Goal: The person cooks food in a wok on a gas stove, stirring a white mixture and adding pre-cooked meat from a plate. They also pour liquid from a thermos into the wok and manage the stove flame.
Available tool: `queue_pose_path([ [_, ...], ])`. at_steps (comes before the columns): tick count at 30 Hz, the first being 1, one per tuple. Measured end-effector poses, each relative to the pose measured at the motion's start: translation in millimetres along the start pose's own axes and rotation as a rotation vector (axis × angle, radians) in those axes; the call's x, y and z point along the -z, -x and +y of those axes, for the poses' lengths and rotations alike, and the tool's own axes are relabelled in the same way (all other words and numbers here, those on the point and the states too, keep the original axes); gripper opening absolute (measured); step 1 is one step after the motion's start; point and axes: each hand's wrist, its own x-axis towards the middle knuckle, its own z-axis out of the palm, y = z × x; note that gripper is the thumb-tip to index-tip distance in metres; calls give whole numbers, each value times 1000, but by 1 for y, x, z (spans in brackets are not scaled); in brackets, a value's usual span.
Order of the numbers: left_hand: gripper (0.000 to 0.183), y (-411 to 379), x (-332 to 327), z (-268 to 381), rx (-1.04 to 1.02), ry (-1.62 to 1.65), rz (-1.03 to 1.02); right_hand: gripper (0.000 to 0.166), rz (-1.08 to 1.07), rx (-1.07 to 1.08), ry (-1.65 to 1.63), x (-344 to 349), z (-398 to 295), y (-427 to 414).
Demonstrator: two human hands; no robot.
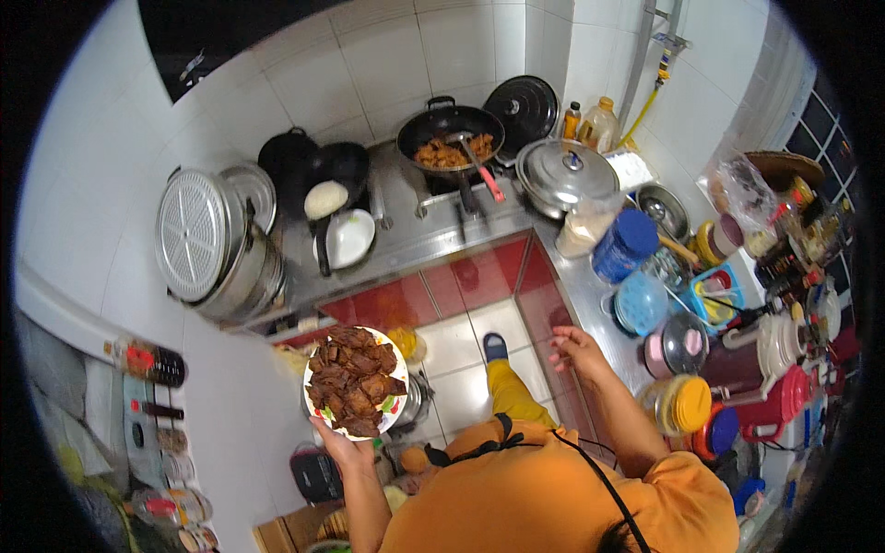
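Note:
My left hand [342, 446] holds a white plate [397, 404] with a printed pattern from below, at its near edge. Dark brown cooked meat slices [354, 377] are heaped on it. My right hand [577, 351] hangs in the air with its fingers apart and nothing in it, close to the right counter's edge. Ahead on the stove stands a black wok [408, 131] with browned pieces of food [442, 153] inside. A spatula with a red handle tip [492, 185] rests in the wok, its handle over the rim.
Left of the wok are a second dark wok [349, 162], a white bowl [346, 238] and a steamer pot [242, 276]. A lidded metal pot [567, 176] fills the corner. Along the right counter [553, 276] stand a blue-lidded jar [626, 242], a yellow-lidded jar [681, 404] and thermos jugs [750, 352].

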Motion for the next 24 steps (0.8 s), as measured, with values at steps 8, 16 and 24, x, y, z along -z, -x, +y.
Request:
queue_pose_path([
  [8,60,-167,-178,-49,-8,-176,-41,33,-185,35,-58,-56,-146,-281],
  [16,59,-330,-337,-87,35,-430,-146,23,-237,-24,-168,-80,-197,-339],
  [24,72,-489,-441,-140,-305,-1230,-394,18,-204,92,-143,-77,-212,-314],
])
